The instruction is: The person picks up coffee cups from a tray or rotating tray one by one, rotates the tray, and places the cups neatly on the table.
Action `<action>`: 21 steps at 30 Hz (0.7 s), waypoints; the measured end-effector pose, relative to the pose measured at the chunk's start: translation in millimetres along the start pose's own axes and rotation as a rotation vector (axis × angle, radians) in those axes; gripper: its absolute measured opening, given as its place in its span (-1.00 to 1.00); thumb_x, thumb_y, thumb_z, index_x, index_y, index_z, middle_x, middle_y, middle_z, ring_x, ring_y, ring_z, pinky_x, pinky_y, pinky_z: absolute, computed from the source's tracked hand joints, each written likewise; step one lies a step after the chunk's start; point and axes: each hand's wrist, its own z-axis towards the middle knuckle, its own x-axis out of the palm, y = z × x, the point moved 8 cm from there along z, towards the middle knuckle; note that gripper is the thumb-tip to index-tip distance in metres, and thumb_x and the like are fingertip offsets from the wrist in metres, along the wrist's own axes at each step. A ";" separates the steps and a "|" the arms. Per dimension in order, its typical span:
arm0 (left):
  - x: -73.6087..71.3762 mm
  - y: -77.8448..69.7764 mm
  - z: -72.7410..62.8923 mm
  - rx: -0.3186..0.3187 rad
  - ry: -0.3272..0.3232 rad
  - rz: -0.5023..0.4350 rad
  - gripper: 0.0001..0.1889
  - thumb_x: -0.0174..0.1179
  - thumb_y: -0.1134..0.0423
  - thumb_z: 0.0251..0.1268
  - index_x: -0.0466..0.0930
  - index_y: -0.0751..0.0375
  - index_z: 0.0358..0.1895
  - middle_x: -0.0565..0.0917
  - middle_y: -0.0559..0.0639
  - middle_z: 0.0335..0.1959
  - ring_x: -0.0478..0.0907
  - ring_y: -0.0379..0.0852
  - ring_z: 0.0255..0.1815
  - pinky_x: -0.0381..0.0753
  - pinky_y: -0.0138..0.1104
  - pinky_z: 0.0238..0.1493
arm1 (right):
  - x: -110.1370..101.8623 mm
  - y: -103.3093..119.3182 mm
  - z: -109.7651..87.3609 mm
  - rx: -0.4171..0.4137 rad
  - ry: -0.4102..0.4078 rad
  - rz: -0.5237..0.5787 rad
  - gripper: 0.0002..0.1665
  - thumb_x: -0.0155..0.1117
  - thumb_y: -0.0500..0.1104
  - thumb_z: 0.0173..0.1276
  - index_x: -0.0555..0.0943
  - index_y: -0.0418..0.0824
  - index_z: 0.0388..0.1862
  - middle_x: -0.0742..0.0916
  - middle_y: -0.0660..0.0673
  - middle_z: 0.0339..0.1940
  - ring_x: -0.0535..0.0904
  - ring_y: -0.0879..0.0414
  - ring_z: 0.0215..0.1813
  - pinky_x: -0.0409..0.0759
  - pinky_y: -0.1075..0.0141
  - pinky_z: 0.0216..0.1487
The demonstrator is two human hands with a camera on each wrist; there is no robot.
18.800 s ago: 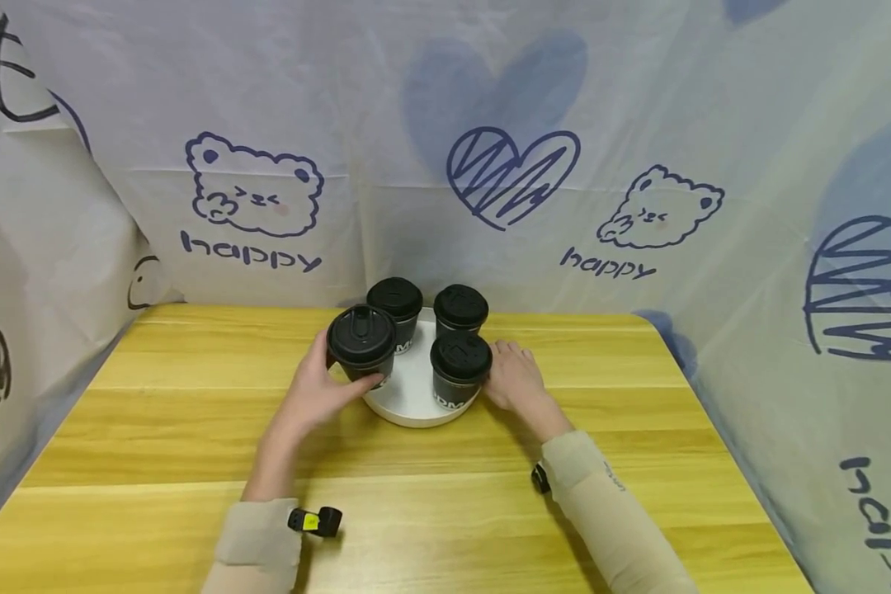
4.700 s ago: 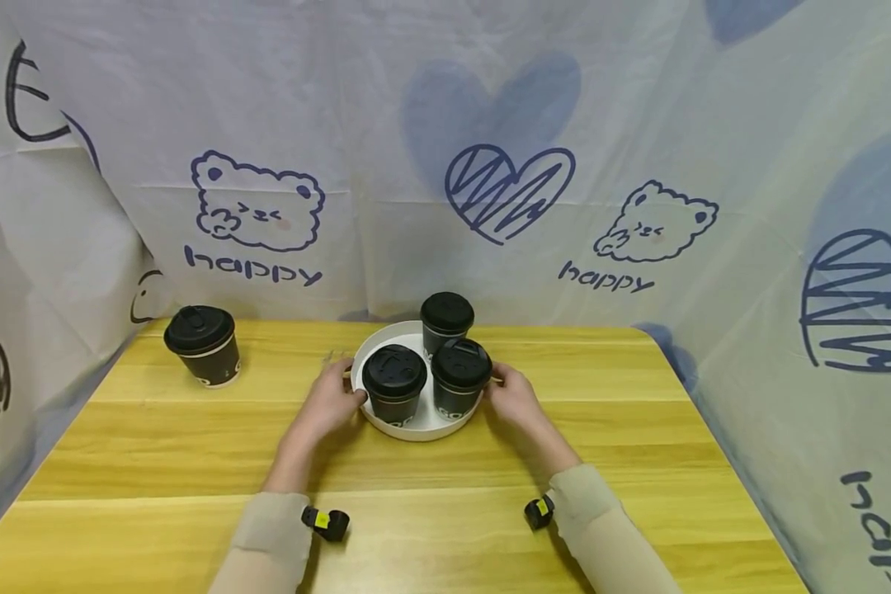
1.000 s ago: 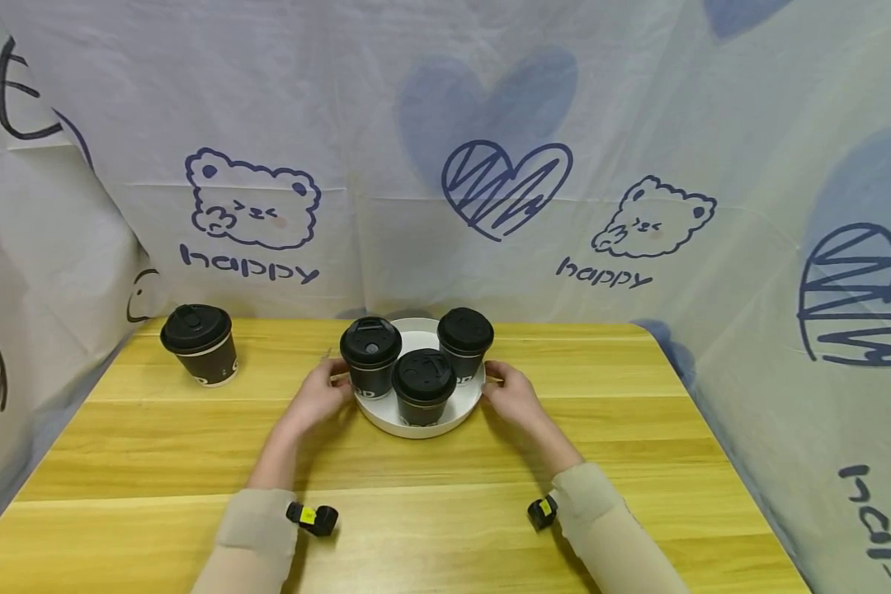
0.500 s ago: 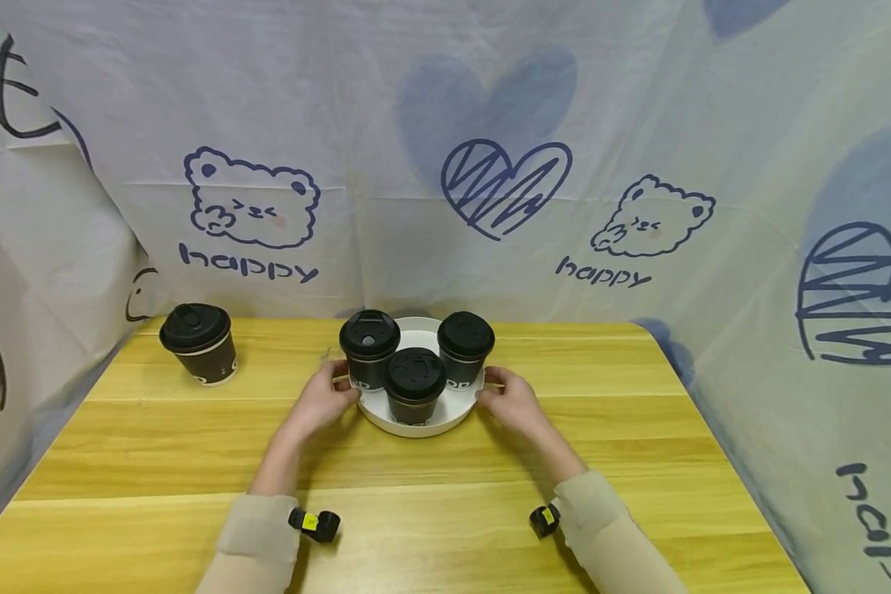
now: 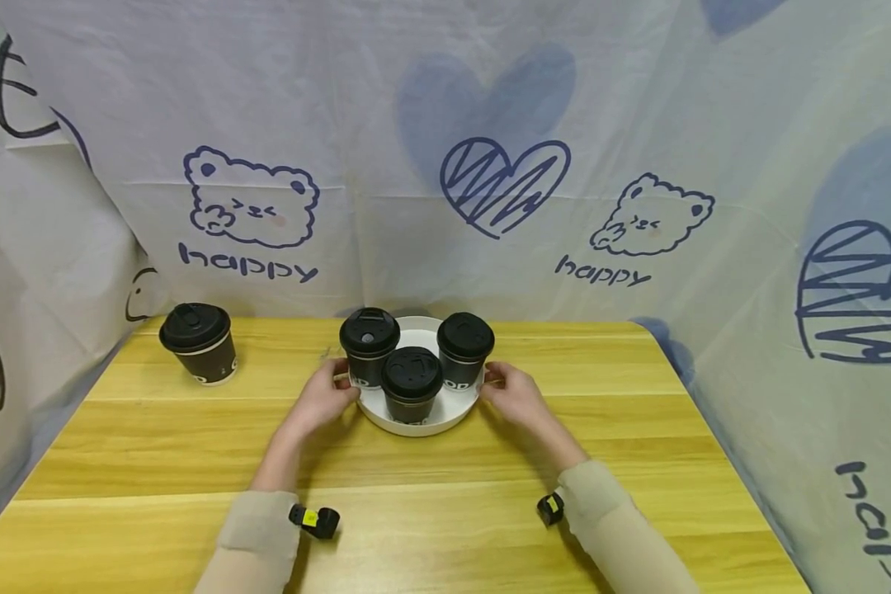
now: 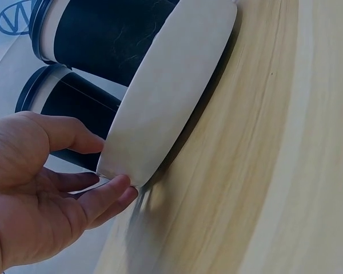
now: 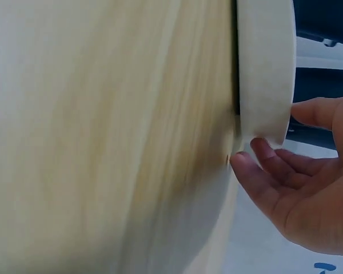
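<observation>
Three black paper coffee cups with black lids stand upright on a round white tray (image 5: 416,428): the left cup (image 5: 370,351), the front cup (image 5: 412,386) and the right cup (image 5: 464,351). My left hand (image 5: 323,396) grips the tray's left side. In the left wrist view its thumb lies at the rim near a cup, with fingertips (image 6: 121,181) against the outer wall. On the opposite side my right hand (image 5: 516,396) holds the tray by its edge, thumb at the rim and fingers (image 7: 263,149) by the lower wall.
Another lidded coffee cup (image 5: 202,345) stands on the wooden table (image 5: 431,511) at the far left, near the back edge. Behind the table hangs a pale cloth (image 5: 386,239) with bear and heart drawings.
During the last second the tray and its cups have turned slightly clockwise, continuing a larger turn since 4.7 seconds ago. The far-left cup, in my left hand 18.8 seconds ago, now stands on the table.
</observation>
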 end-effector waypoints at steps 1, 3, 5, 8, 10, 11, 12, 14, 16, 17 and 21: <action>0.0 0.1 0.8 0.001 0.000 0.007 -0.31 0.11 0.49 0.34 0.12 0.65 0.49 0.31 0.56 0.46 0.46 0.41 0.36 0.56 0.03 0.33 | -1.1 1.5 1.1 -0.022 -0.003 -0.042 -0.45 0.29 -0.25 0.40 0.54 -0.49 0.31 0.75 -0.35 0.06 0.70 -0.21 0.11 0.65 0.01 0.22; -0.2 0.4 2.1 0.003 0.000 0.022 -0.32 0.10 0.49 0.33 0.12 0.65 0.49 0.31 0.57 0.46 0.46 0.42 0.36 0.57 0.03 0.32 | -2.4 4.7 3.3 -0.059 -0.007 -0.125 -0.50 0.29 -0.22 0.40 0.59 -0.46 0.24 0.76 -0.31 0.01 0.71 -0.17 0.06 0.66 0.01 0.18; -0.5 0.5 3.0 0.008 0.001 0.032 -0.32 0.10 0.49 0.32 0.12 0.66 0.48 0.31 0.58 0.45 0.47 0.42 0.36 0.58 0.03 0.32 | -3.2 7.9 5.3 -0.091 -0.008 -0.210 -0.54 0.29 -0.18 0.40 0.63 -0.44 0.18 0.76 -0.29 -0.01 0.70 -0.16 0.03 0.66 -0.01 0.15; -0.9 0.6 3.8 0.010 0.002 0.051 -0.32 0.10 0.48 0.32 0.13 0.66 0.48 0.32 0.58 0.45 0.47 0.42 0.35 0.57 0.03 0.32 | -3.0 11.1 8.2 -0.126 -0.001 -0.324 -0.53 0.28 -0.12 0.43 0.63 -0.42 0.17 0.74 -0.29 0.05 0.67 -0.17 0.08 0.64 -0.03 0.17; -1.1 0.3 3.8 0.007 0.001 0.060 -0.32 0.11 0.47 0.33 0.13 0.66 0.48 0.32 0.58 0.45 0.47 0.41 0.34 0.57 0.04 0.32 | -1.6 11.6 10.0 -0.149 0.009 -0.433 -0.51 0.23 -0.07 0.47 0.61 -0.41 0.20 0.71 -0.29 0.12 0.62 -0.20 0.17 0.59 -0.06 0.23; -1.2 0.1 3.6 0.005 0.001 0.062 -0.32 0.11 0.47 0.33 0.13 0.65 0.48 0.32 0.58 0.45 0.47 0.40 0.34 0.57 0.04 0.32 | -0.4 11.5 10.8 -0.159 0.016 -0.484 -0.49 0.20 -0.04 0.50 0.60 -0.40 0.23 0.69 -0.29 0.15 0.59 -0.21 0.21 0.56 -0.07 0.27; -1.3 0.0 3.4 0.002 0.000 0.063 -0.32 0.11 0.47 0.34 0.13 0.65 0.48 0.32 0.57 0.45 0.47 0.40 0.34 0.57 0.05 0.32 | 0.7 11.2 11.3 -0.170 0.020 -0.533 -0.47 0.16 -0.02 0.52 0.58 -0.39 0.24 0.67 -0.30 0.19 0.56 -0.22 0.25 0.52 -0.09 0.30; -1.6 -0.1 3.1 0.000 -0.004 0.072 -0.32 0.12 0.46 0.35 0.14 0.64 0.48 0.32 0.57 0.45 0.48 0.39 0.33 0.57 0.06 0.31 | 3.4 9.4 12.4 -0.182 0.033 -0.619 -0.44 0.06 0.03 0.56 0.55 -0.38 0.28 0.63 -0.29 0.25 0.48 -0.22 0.32 0.45 -0.12 0.35; -1.6 0.0 2.8 -0.001 -0.007 0.077 -0.32 0.13 0.46 0.35 0.14 0.64 0.48 0.32 0.57 0.45 0.48 0.39 0.32 0.57 0.06 0.31 | 5.7 6.8 13.1 -0.184 0.042 -0.670 -0.42 -0.02 0.06 0.58 0.52 -0.35 0.30 0.60 -0.28 0.27 0.43 -0.21 0.33 0.40 -0.12 0.35; -1.6 -0.2 2.7 0.000 -0.008 0.080 -0.32 0.13 0.45 0.35 0.15 0.64 0.48 0.32 0.57 0.45 0.48 0.39 0.32 0.57 0.06 0.30 | 6.3 5.9 13.3 -0.187 0.039 -0.680 -0.42 -0.04 0.06 0.58 0.52 -0.35 0.29 0.59 -0.27 0.27 0.42 -0.21 0.33 0.39 -0.12 0.35; -1.0 -0.5 1.9 0.001 -0.015 0.088 -0.33 0.13 0.44 0.34 0.16 0.64 0.48 0.33 0.56 0.45 0.49 0.37 0.31 0.58 0.05 0.29 | 8.5 3.0 13.5 -0.190 0.037 -0.716 -0.43 -0.08 0.07 0.55 0.52 -0.32 0.25 0.59 -0.24 0.23 0.41 -0.19 0.26 0.38 -0.10 0.31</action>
